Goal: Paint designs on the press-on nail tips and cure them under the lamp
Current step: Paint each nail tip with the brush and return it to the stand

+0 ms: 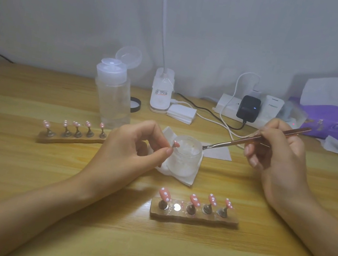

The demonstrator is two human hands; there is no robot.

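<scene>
**Hands.** The left hand [135, 147] pinches one pink nail tip [176, 144] between thumb and forefinger, just above the left rim of the jar [185, 158]. The right hand [277, 151] has its fingers curled round a brush [249, 139], held pen-fashion. The brush head lies at the jar's right rim; whether it touches cannot be told.

**Jar.** It stands open on a tissue [180, 178] at mid-table.

**Near holder** [193, 217]. Four pink dotted tips sit on stands. The seat second from left is vacant.

**Far holder** [68, 138]. It lies left of the left hand and carries five pink tips on stands.

**Far edge.** A clear bottle [113, 98] stands with its lid flipped open. The white lamp [161, 92] base is to its right, and a power strip [227, 108] with plugs is further right.

**Surface.** The table [27, 168] is wooden.
</scene>
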